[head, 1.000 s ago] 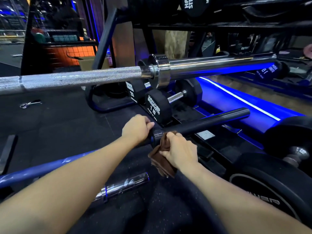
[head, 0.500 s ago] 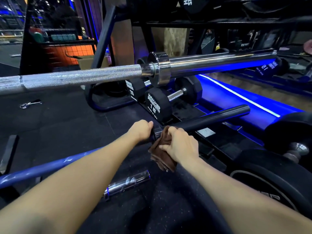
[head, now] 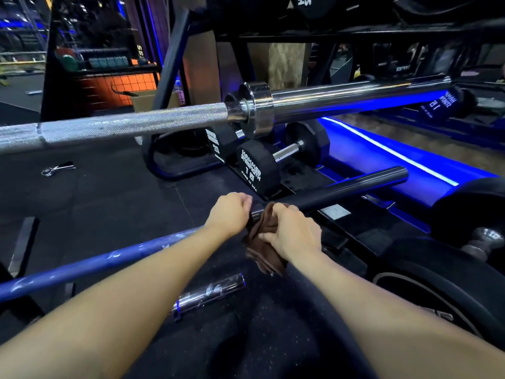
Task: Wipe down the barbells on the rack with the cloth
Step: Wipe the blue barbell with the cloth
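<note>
Both hands have crept slightly farther along the dark barbell (head: 328,191) since a second ago, and the loose cylinder on the floor now shows more of its length beneath the forearms. Left hand (head: 229,212) is clenched around the bar just at the inner end of its black sleeve, where the blue shaft (head: 82,269) meets it. Right hand (head: 292,231) sits just beside it, touching the sleeve, fingers curled over the brown cloth (head: 262,253) and pressing it onto the bar; the rest of the cloth hangs in folds below the wrist.

That bar lies low, running from the lower left edge up toward the right. Above it a chrome barbell (head: 341,98) crosses the whole view, knurled shaft on the left, collar and smooth sleeve on the right.

Behind the hands, the low dumbbell rack (head: 175,110) holds black hex dumbbells: one marked 15 (head: 259,170) nearest, one marked 20 (head: 216,143) just beside it on the left. A short chrome sleeve (head: 210,292) lies on the rubber floor (head: 109,192) below the forearms. A black weight plate (head: 426,291) sits by the right edge.
</note>
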`<state>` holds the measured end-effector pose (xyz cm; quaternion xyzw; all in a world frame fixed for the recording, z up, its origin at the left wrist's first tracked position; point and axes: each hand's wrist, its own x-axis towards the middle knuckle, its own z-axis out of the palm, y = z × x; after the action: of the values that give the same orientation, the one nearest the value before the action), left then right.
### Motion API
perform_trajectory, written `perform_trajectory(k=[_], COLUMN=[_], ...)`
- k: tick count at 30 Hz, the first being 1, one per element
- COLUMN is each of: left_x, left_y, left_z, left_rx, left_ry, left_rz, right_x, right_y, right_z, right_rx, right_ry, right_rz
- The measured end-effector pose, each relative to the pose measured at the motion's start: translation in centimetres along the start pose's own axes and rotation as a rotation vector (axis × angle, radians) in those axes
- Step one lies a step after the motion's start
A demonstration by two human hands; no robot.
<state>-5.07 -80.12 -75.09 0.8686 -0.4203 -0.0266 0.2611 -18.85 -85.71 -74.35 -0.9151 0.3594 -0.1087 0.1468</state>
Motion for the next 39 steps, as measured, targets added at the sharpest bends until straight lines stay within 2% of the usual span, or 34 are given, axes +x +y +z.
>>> perform_trajectory(k=[2, 4, 7, 9, 11, 13, 19, 23, 25, 31, 36, 39], left_x=[1.2, 1.4, -1.0, -2.9, -3.1, -2.2, 0.4, -1.5, -3.3, -7.5, -9.2, -9.8], left_y=[0.0, 0.2, 0.4, 0.2, -0.1, 0.1, 0.7, 1.0, 0.4, -2.9, -5.5, -7.4], left_z=[-0.4, -0.6, -0.2, 0.1, 0.3, 0.4, -0.8, -1.4, -2.4, -6.0, -7.5, -7.9], left_rx=[-0.010, 0.044, 0.065, 0.025, 0.010, 0.018, 0.039, -0.013, 0.002, 0.143, 0.166, 0.205], left_ry=[-0.112, -0.082, 0.106, 0.124, 0.133, 0.106, -0.113, -0.026, 0.025, 0.061, 0.069, 0.074], left_rz=[-0.127, -0.148, 0.061, 0.202, 0.213, 0.148, -0.109, -0.161, -0.171, -0.206, -0.248, -0.244], right_x=[-0.1, -0.1, 0.0, 0.0, 0.0, 0.1, -0.2, -1.1, -1.8, -3.0, -3.0, -2.1], right_y=[0.0, 0.0, 0.1, 0.2, 0.2, 0.2, 0.5, 0.9, 0.3, -3.3, -5.7, -7.1], right_z=[0.0, 0.1, 0.6, 1.0, 1.2, 1.1, 0.9, 0.6, 0.4, -1.3, -0.9, 1.0], right_rx=[-0.020, -0.031, -0.034, -0.042, -0.051, -0.046, -0.077, -0.121, -0.135, 0.032, 0.044, -0.032], right_ry=[0.001, 0.005, 0.007, 0.006, 0.010, 0.024, 0.009, -0.128, -0.144, 0.015, 0.205, 0.281], right_rz=[-0.007, -0.019, -0.029, -0.030, -0.032, -0.029, -0.039, -0.098, -0.160, -0.211, -0.204, -0.308])
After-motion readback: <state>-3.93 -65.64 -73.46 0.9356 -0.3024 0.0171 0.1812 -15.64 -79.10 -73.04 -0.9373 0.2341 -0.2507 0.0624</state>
